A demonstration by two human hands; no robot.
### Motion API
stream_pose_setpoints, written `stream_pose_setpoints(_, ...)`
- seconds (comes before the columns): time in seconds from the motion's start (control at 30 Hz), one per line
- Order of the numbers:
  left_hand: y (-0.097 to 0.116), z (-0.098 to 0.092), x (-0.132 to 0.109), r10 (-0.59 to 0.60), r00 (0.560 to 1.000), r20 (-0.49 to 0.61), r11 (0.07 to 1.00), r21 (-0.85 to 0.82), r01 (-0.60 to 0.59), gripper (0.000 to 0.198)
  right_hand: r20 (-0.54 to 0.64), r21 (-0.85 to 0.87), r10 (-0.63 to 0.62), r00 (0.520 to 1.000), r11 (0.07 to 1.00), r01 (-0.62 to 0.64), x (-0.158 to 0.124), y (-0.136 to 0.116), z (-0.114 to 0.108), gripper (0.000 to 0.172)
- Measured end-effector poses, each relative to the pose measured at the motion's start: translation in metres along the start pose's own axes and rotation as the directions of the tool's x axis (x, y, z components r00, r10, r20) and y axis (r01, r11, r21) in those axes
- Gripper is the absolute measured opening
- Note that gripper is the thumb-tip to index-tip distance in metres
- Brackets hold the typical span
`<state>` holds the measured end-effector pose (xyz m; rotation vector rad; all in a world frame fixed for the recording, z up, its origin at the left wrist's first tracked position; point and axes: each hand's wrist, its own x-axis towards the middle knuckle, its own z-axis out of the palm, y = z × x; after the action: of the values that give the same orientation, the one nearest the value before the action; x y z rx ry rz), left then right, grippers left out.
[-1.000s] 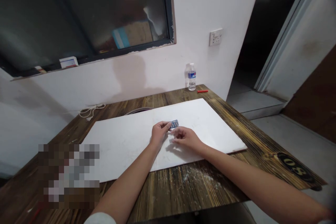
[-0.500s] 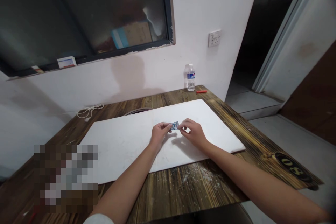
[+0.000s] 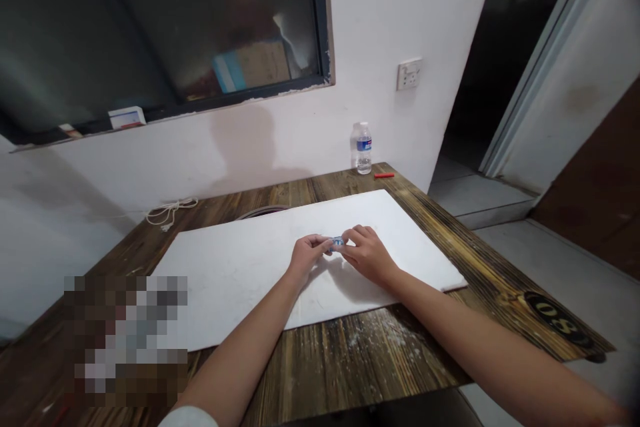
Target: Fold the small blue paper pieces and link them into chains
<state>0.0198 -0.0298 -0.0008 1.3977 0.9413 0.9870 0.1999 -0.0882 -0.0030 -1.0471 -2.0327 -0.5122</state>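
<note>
A small blue item [image 3: 337, 243] with pale markings is held just above the white board [image 3: 235, 280], near its middle. My left hand [image 3: 306, 257] pinches its left end between thumb and fingers. On the other side, my right hand [image 3: 367, 252] has its thumb and fingertips closed on the right end. The fingers cover part of the item, so its full shape is hidden. Shadows of both hands fall on the board below.
The wooden table [image 3: 320, 367] bears a water bottle [image 3: 364, 148] and a red stick [image 3: 384, 175] at the back right, a white cable [image 3: 170, 211] at the back left, and a blurred patch at the left. A wall with a window stands behind.
The blue item has tilted and shows less of its face. My right hand's fingers have moved onto its right end, and my left hand has shifted slightly right.
</note>
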Motion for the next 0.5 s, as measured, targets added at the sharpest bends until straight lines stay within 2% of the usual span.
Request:
stream_pose_setpoints(0.1, 0.003, 0.001, -0.001, -0.003, 1.000, 0.005, 1.000, 0.017, 0.003, 0.033, 0.028, 0.036, 0.033, 0.999, 0.999, -0.033, -0.001, 0.000, 0.002, 0.017)
stream_pose_setpoints(0.17, 0.004, 0.002, -0.002, -0.002, 1.000, -0.014, 1.000, 0.013, 0.003, 0.033, 0.049, 0.085, 0.088, 0.995, 0.992, -0.092, -0.002, 0.002, 0.004, 0.011)
stream_pose_setpoints(0.23, 0.004, 0.002, -0.001, 0.004, 0.999, -0.045, 1.000, 0.011, -0.003, 0.033, 0.052, 0.177, 0.175, 0.983, 0.967, -0.181, -0.003, 0.006, 0.007, 0.014)
stream_pose_setpoints(0.37, -0.001, 0.003, 0.001, 0.033, 0.997, -0.074, 0.999, 0.040, -0.030, 0.031, 0.065, 0.405, 0.412, 0.909, 0.821, -0.402, -0.006, 0.015, 0.012, 0.039)
stream_pose_setpoints(0.43, -0.004, 0.003, 0.002, 0.044, 0.997, -0.060, 0.997, 0.069, -0.040, 0.029, 0.157, 0.487, 0.448, 0.880, 0.740, -0.463, -0.007, 0.018, 0.014, 0.034)
stream_pose_setpoints(0.5, -0.007, 0.003, 0.002, 0.059, 0.998, -0.031, 0.993, 0.108, -0.055, 0.026, 0.252, 0.535, 0.443, 0.861, 0.677, -0.505, -0.008, 0.020, 0.015, 0.019)
